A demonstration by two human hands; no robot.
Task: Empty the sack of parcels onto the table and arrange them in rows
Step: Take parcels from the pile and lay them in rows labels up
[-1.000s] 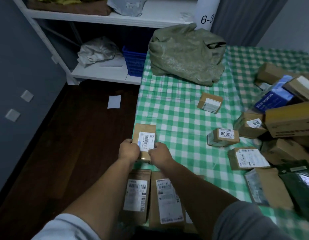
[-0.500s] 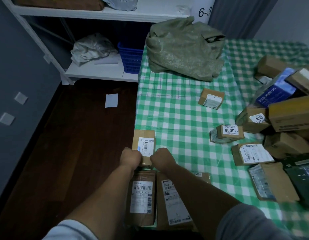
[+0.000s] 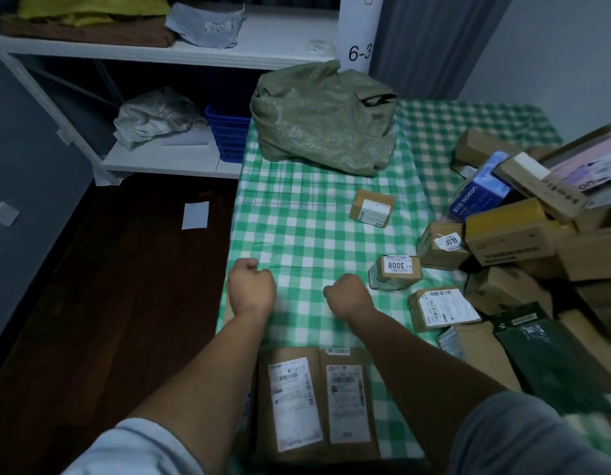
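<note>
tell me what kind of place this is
Probably a parcel sorting or pickup room: a heap of labelled parcels on the checked table, a green sack, and a shelf post marked 6-3.

The green-checked table stood before me. At its far side lay the slumped green sack. At my near edge two flat brown parcels lay label-up, the left flat parcel touching the right flat parcel along their long sides. In the middle sat a small labelled box and, nearer, well apart from it, a box marked 3008. Just right of that lay a flat labelled packet. Along the right side rose a heap of cartons, with a blue box propped in it and a dark green pouch at its near end.
</note>
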